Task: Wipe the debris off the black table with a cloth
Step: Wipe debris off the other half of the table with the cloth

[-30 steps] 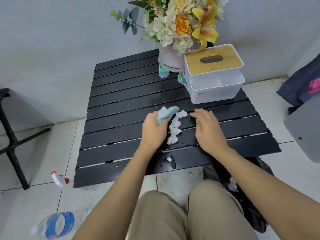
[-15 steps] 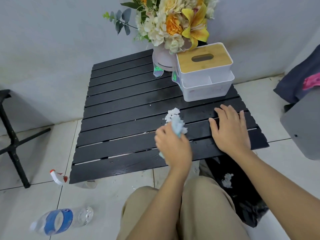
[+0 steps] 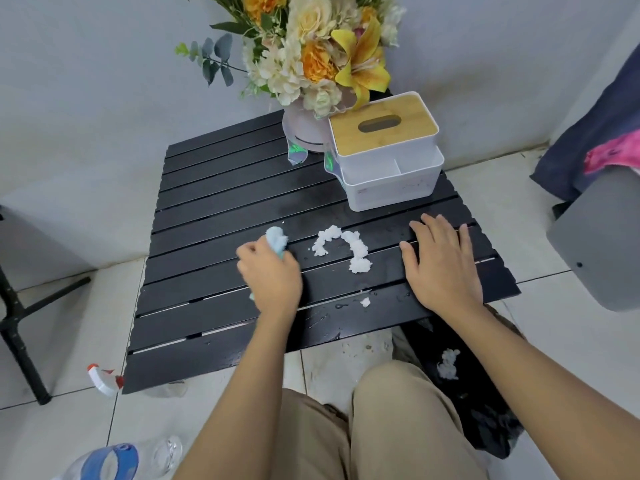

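Wiping hand: the left hand (image 3: 272, 275) was on the black slatted table (image 3: 221, 188), nearer the person than the white tissue box with a bamboo lid (image 3: 384, 150) and to its left.
Left fingers: curled and clamped on a crumpled pale blue cloth (image 3: 277, 239); a tuft stuck out above the knuckles.
Bracing hand: the right hand (image 3: 441, 268) lay palm down on the slats just in front of the box, near the table's right edge.
Right fingers: straight, slightly apart, holding nothing.
Debris: white crumbly debris (image 3: 346, 244) sat in an arch-shaped line in front of the box, between the two hands and touching neither.
Stray crumb: one small white crumb (image 3: 364, 302) lay farther from the box, on a wet slat near the table's front edge.
Behind the box: a pale round pot (image 3: 301, 133) of cream, orange and yellow flowers (image 3: 318, 50) stood just beside its left rear corner.
Floor, below the box's side: a black plastic bag (image 3: 478, 393) held a white clump (image 3: 448, 363).
Floor, far left of the box: a white spray nozzle with red trim (image 3: 102, 375) and a clear plastic bottle with a blue label (image 3: 110, 459) lay on the tiles.
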Action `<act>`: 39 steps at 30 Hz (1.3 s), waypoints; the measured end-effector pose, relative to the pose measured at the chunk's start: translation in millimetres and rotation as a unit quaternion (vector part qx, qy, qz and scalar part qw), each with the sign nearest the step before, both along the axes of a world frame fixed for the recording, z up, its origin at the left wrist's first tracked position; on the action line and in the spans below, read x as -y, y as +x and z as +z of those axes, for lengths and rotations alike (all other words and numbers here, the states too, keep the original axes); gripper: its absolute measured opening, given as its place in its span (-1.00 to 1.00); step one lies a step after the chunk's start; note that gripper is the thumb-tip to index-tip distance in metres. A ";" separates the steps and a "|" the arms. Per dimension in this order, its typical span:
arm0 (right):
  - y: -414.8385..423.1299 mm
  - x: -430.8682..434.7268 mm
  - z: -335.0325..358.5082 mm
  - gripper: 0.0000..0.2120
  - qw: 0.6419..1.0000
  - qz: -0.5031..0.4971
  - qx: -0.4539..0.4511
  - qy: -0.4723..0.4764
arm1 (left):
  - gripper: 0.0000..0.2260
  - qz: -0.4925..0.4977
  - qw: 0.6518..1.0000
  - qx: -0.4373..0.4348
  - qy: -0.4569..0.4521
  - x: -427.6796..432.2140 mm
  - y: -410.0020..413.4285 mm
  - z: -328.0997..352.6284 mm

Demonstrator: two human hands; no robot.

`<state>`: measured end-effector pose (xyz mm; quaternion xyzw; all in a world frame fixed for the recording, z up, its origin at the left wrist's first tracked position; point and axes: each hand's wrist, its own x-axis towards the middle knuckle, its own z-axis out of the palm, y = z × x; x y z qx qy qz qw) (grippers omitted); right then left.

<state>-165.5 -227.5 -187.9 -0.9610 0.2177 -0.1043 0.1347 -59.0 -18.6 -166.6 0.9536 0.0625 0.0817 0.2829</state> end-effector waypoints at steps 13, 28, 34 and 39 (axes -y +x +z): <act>-33.8 49.7 7.8 -0.65 0.989 -0.108 0.072 0.073 | -0.87 -0.164 0.955 -0.059 -0.239 -9.6 -6.5 18.5; -43.0 61.8 9.4 -0.55 0.954 -0.119 -0.032 0.275 | -0.59 -0.223 0.974 0.003 -0.031 99.1 -113.1 -0.9; -43.0 70.4 1.7 -0.57 0.917 -0.093 0.029 0.388 | -0.80 -0.188 0.971 0.007 -0.148 100.9 -80.2 7.1; -42.0 70.5 0.1 -0.57 0.912 -0.086 0.031 0.400 | -0.71 -0.054 0.995 -0.010 -0.080 77.4 -29.3 -1.7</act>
